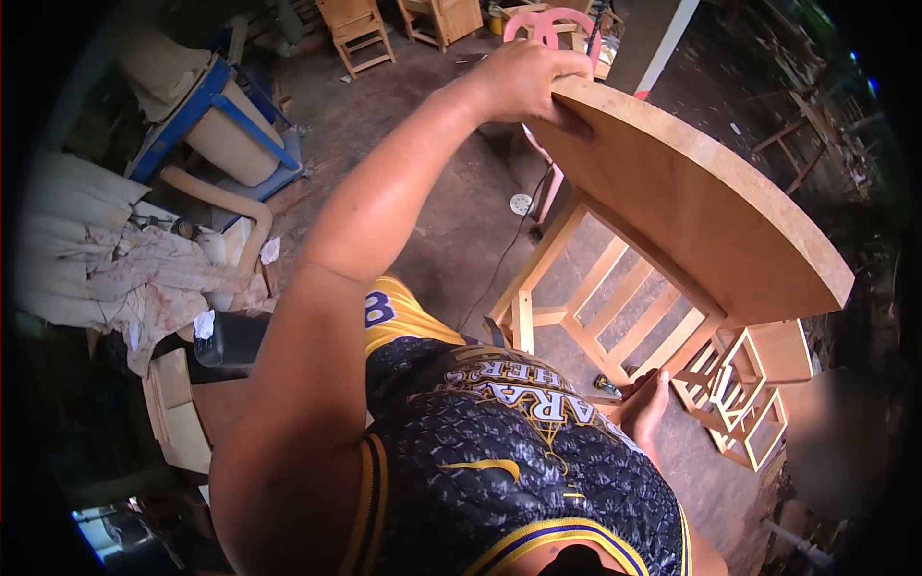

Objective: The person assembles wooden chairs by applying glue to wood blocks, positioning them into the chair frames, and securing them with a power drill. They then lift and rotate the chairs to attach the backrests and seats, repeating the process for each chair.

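In front of me a pale wooden chair (663, 317) is tilted, with a thick curved panel (701, 182) at its upper side and a slatted frame below. My left hand (533, 82) reaches up and grips the panel's far corner, thumb over the edge. Low down, near my body, my right hand (648, 408) is closed at the lower end of the frame; part of its grip is hidden. A small dark and yellow object (605, 386), too small to name, shows beside the right hand, behind the frame.
Slatted wooden frames (740, 394) stand at right. A pink plastic chair (547, 29) is behind the panel, with a cable (495, 278) on the floor. Wooden chairs (355, 34) stand at the back. A blue-framed machine (226, 120) with a hose (226, 197) and draped cloth (144, 278) are at left.
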{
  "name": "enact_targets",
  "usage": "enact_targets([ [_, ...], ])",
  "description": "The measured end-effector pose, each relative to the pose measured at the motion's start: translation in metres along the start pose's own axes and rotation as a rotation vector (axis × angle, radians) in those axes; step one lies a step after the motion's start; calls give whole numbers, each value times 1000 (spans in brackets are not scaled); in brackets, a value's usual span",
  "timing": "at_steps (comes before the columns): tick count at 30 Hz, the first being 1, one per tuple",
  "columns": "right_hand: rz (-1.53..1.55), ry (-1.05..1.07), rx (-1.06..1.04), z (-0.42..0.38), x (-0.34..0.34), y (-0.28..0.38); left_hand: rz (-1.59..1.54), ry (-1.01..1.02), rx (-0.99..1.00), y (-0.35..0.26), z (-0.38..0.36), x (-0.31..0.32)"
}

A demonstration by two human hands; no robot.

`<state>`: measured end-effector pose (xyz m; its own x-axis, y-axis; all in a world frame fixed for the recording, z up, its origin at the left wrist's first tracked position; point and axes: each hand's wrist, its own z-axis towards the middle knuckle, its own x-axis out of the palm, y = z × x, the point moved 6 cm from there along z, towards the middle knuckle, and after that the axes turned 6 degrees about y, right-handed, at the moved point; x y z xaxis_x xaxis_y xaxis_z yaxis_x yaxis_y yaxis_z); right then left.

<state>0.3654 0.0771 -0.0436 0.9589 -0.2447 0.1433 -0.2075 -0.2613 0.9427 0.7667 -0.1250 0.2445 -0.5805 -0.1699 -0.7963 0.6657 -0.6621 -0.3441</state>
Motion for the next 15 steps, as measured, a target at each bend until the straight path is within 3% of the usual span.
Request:
enact_targets([
  [9, 60, -191, -12, -45, 73, -33, -131, 2, 73, 94, -18, 3],
  [15, 52, -355, -62, -115, 225, -58, -260, -127, 139, 206, -86, -35],
])
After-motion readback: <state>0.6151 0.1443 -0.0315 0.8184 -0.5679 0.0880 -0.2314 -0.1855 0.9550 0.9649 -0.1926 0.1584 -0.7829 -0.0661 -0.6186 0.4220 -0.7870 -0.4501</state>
